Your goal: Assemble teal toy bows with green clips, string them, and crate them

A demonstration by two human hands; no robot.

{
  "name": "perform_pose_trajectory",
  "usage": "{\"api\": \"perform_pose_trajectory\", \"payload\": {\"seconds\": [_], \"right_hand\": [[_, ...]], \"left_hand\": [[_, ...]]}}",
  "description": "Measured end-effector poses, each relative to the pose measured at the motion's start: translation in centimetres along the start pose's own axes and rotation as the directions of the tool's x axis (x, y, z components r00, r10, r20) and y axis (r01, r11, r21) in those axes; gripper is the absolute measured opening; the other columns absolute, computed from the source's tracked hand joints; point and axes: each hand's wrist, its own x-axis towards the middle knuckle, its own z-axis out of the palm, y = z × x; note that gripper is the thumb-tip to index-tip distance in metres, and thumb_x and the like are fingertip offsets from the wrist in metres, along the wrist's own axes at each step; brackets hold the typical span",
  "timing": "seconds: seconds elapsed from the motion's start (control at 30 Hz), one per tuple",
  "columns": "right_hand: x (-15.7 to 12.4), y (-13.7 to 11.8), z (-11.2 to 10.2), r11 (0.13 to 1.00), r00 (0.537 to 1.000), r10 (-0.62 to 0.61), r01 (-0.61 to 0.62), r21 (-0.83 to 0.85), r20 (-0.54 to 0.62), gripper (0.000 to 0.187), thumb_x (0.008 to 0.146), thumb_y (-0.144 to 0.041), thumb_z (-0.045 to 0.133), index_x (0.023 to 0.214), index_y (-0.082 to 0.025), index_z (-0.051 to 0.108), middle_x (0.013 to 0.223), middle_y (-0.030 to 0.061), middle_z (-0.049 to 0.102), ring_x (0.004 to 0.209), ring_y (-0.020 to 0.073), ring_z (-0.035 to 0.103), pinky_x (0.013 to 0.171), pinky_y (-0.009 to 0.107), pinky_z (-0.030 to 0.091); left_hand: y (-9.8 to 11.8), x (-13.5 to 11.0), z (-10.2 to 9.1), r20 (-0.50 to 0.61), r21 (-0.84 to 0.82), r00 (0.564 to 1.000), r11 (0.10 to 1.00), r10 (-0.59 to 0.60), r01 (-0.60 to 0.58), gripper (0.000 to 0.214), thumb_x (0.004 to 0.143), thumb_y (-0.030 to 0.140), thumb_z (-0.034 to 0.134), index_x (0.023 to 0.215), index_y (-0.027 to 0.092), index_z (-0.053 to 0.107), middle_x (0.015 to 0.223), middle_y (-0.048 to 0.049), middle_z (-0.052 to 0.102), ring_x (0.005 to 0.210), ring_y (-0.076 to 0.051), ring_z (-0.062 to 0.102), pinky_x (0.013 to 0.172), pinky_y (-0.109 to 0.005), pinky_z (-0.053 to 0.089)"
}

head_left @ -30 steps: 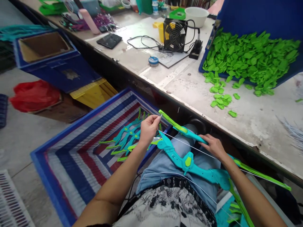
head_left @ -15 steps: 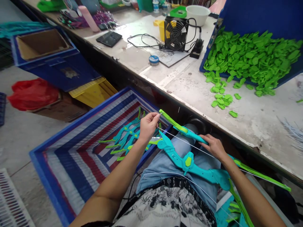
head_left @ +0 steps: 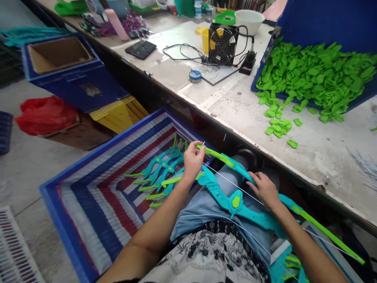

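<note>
My right hand [head_left: 264, 189] is closed around the middle of a toy bow [head_left: 223, 158] with a turquoise grip and lime-green limbs. My left hand [head_left: 193, 159], at the bow's upper tip, pinches a white bowstring [head_left: 226, 178]; a short string end pokes up above the fingers. From there the string runs slackly below the bow towards the far lower tip. Across my lap lies a second toy bow [head_left: 235, 201], turquoise with a green centre piece, its string hanging towards me.
A blue bin [head_left: 70, 232] with a striped lining holds several bows at my left. On the workbench [head_left: 235, 114] stand a black fan [head_left: 223, 44], a blue-lidded tin [head_left: 195, 76] and a tipped blue crate [head_left: 312, 19] spilling green parts. More turquoise and green pieces lie at lower right.
My left hand has shifted slightly right and down at the bow tip, and a string end now shows above its fingers. The bow's far end has dropped; the view has turned slightly left.
</note>
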Motion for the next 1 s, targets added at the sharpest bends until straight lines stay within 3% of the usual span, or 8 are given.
{"api": "perform_pose_trajectory", "payload": {"seconds": [0.13, 0.3, 0.47, 0.6, 0.77, 1.0], "right_hand": [[2.6, -1.2, -1.7, 0.986, 0.997, 0.010, 0.002, 0.165, -0.076, 0.040, 0.096, -0.048, 0.043, 0.117, -0.023, 0.066, 0.102, 0.0106, 0.065, 0.093, 0.0252, 0.059, 0.079, 0.037, 0.049], [11.5, -6.8, -2.9, 0.873, 0.971, -0.149, 0.218, 0.437, -0.186, 0.029, 0.097, -0.033, 0.046, 0.112, -0.023, 0.068, 0.100, 0.0094, 0.065, 0.095, 0.0222, 0.059, 0.084, 0.036, 0.050], [18.3, -11.0, -2.3, 0.749, 0.947, -0.286, 0.317, 0.582, -0.148, 0.017, 0.088, -0.023, 0.061, 0.102, -0.019, 0.071, 0.089, 0.0064, 0.066, 0.083, 0.0174, 0.061, 0.076, 0.030, 0.050], [19.4, -11.2, -2.9, 0.700, 0.920, -0.368, 0.371, 0.610, -0.138, 0.009, 0.086, -0.018, 0.062, 0.084, -0.017, 0.071, 0.083, 0.0044, 0.064, 0.076, 0.0139, 0.060, 0.069, 0.025, 0.047], [19.7, -10.9, -3.7, 0.690, 0.915, -0.389, 0.368, 0.624, -0.110, 0.011, 0.082, -0.015, 0.063, 0.091, -0.017, 0.069, 0.079, 0.0019, 0.064, 0.069, 0.0116, 0.057, 0.064, 0.023, 0.045], [20.5, -10.9, -3.7, 0.701, 0.903, -0.428, 0.361, 0.615, -0.042, 0.011, 0.079, -0.009, 0.063, 0.083, -0.017, 0.070, 0.076, 0.0009, 0.065, 0.068, 0.0111, 0.059, 0.063, 0.021, 0.043]], "left_hand": [[-1.2, -0.9, -0.4, -0.040, 0.008, 0.999, 1.000, -0.023, 0.024, 0.018, 0.075, 0.029, 0.060, 0.089, 0.018, 0.058, 0.047, 0.0112, 0.033, 0.042, -0.007, 0.031, 0.044, -0.019, 0.025], [-1.2, -1.7, -0.3, -0.026, 0.003, 1.000, 1.000, -0.011, 0.011, 0.018, 0.077, 0.030, 0.059, 0.090, 0.018, 0.058, 0.047, 0.0111, 0.034, 0.042, -0.008, 0.031, 0.045, -0.020, 0.026], [-0.7, -1.6, -0.3, 0.003, 0.001, 1.000, 1.000, 0.003, -0.003, 0.015, 0.077, 0.028, 0.058, 0.089, 0.017, 0.058, 0.049, 0.0107, 0.034, 0.043, -0.008, 0.031, 0.044, -0.020, 0.024], [-1.1, -1.3, -0.3, 0.003, 0.000, 1.000, 1.000, -0.006, 0.006, 0.014, 0.077, 0.025, 0.057, 0.089, 0.017, 0.058, 0.049, 0.0105, 0.035, 0.043, -0.007, 0.032, 0.045, -0.020, 0.026], [-1.7, -1.2, -0.1, 0.024, 0.010, 1.000, 1.000, -0.008, 0.008, 0.017, 0.078, 0.025, 0.057, 0.092, 0.017, 0.058, 0.050, 0.0099, 0.037, 0.045, -0.008, 0.034, 0.047, -0.020, 0.028], [-1.0, -1.3, 0.0, 0.020, 0.008, 1.000, 1.000, -0.012, 0.012, 0.013, 0.078, 0.021, 0.056, 0.090, 0.017, 0.059, 0.050, 0.0100, 0.035, 0.045, -0.008, 0.034, 0.048, -0.021, 0.027]]}}
